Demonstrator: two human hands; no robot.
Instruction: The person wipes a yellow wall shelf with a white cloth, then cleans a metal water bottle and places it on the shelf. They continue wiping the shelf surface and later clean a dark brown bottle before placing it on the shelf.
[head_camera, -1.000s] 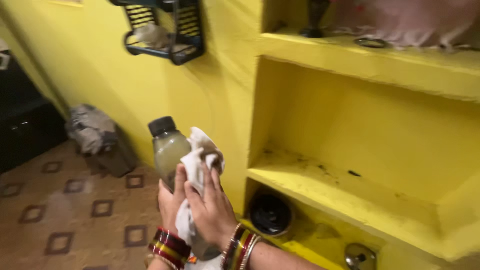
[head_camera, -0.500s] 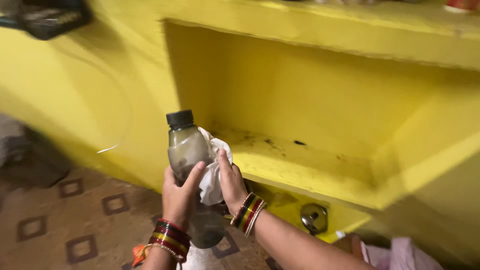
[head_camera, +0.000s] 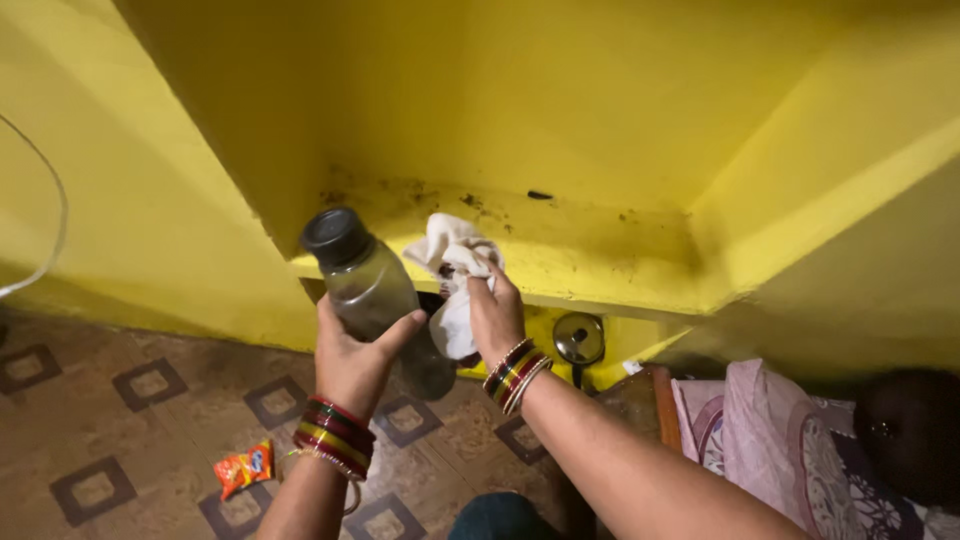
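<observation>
Just before the stained yellow shelf (head_camera: 590, 270), the left hand (head_camera: 352, 362) wraps a smoky bottle (head_camera: 372, 295); the right hand (head_camera: 497, 318) pinches a white cloth (head_camera: 452, 262) beside it. Below the shelf sits perhaps a steel lid (head_camera: 579, 338).

You hold a cloudy, glossy plastic bottle (head_camera: 375, 295) with a matt black cap and soft white cloth (head_camera: 452, 270); the yellow shelf (head_camera: 560, 265) looks rough, stained plaster.

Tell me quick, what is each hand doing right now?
Left hand: closed around a smoky plastic bottle with a black cap.
Right hand: fingers closed on a white cloth, beside the yellow shelf.
</observation>
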